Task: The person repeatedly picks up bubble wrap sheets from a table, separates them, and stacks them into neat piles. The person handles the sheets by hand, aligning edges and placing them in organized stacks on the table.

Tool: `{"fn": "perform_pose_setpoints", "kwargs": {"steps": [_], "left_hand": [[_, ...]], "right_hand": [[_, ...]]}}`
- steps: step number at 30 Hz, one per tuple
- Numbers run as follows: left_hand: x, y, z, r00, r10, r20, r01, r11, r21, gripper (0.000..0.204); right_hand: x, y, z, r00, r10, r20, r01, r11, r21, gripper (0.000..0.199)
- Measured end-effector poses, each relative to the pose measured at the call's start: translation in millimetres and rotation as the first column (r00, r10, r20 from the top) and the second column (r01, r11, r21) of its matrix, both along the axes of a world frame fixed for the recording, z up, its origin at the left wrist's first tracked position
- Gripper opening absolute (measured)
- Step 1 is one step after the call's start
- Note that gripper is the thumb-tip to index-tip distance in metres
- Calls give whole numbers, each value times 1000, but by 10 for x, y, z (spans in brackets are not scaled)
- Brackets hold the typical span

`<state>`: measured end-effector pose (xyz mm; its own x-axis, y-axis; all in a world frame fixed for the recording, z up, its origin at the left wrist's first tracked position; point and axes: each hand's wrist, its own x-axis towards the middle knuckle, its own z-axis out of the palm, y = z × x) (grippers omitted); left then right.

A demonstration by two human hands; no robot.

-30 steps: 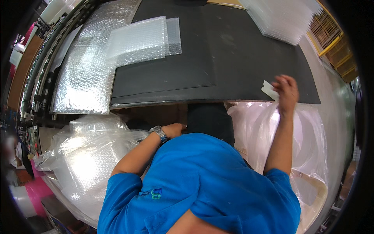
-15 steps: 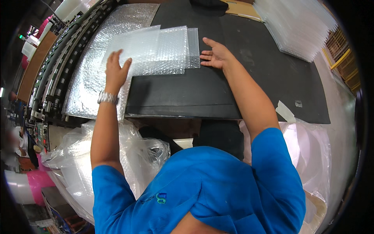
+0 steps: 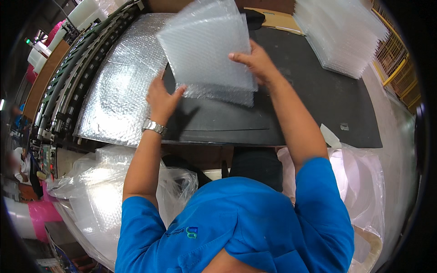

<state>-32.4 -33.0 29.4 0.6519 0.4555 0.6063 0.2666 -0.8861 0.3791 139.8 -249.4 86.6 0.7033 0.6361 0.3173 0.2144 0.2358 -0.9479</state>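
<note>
A small stack of clear bubble-wrap bags (image 3: 207, 57) is raised at a tilt above the black mat (image 3: 218, 116), its sheets unevenly lined up. My right hand (image 3: 260, 64) grips the stack's right edge, thumb on the upper face and fingers behind, partly hidden. At the lower left corner is my left hand (image 3: 163, 101), with a metal watch (image 3: 154, 127) on the wrist. Its thumb and fingers are spread apart, the thumb tip by the corner; whether it touches the bags I cannot tell.
A shiny bubble-wrap sheet (image 3: 118, 86) runs out from a roller machine (image 3: 75, 75) on the left. A tall pile of clear bubble bags (image 3: 339, 38) stands at the far right, near cardboard (image 3: 275, 21) and a dark cloth-like item (image 3: 255, 19). Plastic-wrapped bundles (image 3: 95, 191) sit below the table edge.
The bags lay flat across the sheet and mat; now they are lifted, turned and shifted right. My right hand has closed on them, and my left hand has moved right and nearer me.
</note>
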Motion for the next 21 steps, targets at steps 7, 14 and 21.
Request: {"fn": "perform_pose_setpoints", "kwargs": {"steps": [7,14,21], "left_hand": [[-337,-187,642,694,-264,670,587,746,-315,94],[-430,-575,45,780,-352,517,623,499,-602,69],[-441,-699,541,853,-108,510,136,991,-18,103]], "right_hand": [[-184,-650,326,983,47,180,-44,999,-17,53],[-439,-815,-310,998,-43,37,46,996,-82,50],[-641,-927,473,786,-135,603,279,948,-151,44]]}}
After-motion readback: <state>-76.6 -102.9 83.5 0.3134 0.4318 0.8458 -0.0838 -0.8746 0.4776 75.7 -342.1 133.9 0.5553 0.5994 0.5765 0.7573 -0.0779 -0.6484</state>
